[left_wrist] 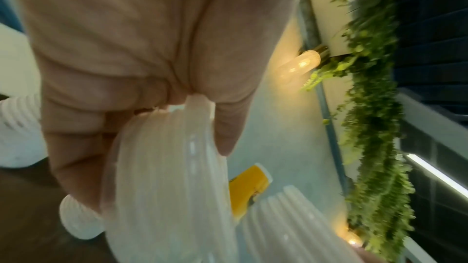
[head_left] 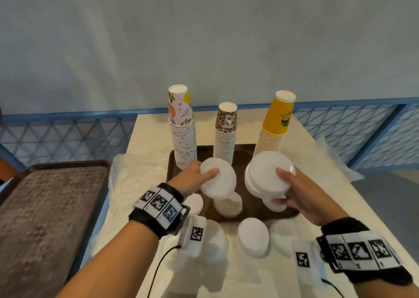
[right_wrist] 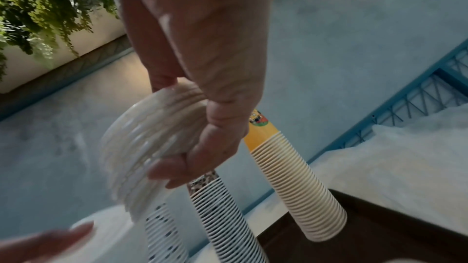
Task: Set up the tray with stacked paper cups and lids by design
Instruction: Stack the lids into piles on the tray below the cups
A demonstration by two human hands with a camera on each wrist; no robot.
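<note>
Three upside-down cup stacks stand at the back of the brown tray [head_left: 249,209]: a floral stack [head_left: 182,127], a leopard-print stack [head_left: 225,134] and a yellow stack [head_left: 275,125]. My left hand [head_left: 199,176] grips a stack of white lids [head_left: 218,178], thumb on top, above the tray's middle. My right hand [head_left: 292,191] grips a larger stack of white lids [head_left: 267,173] in front of the yellow cups. In the wrist views the left lids [left_wrist: 172,177] and the right lids [right_wrist: 149,147] sit between thumb and curled fingers. More lid stacks [head_left: 227,204] stand on the tray beneath.
Loose lid stacks [head_left: 252,237] lie on crumpled clear plastic [head_left: 133,173] at the table's near edge. A second, bare brown tray [head_left: 45,207] sits at the left. A blue lattice railing [head_left: 362,125] runs behind the table, with a pale wall above.
</note>
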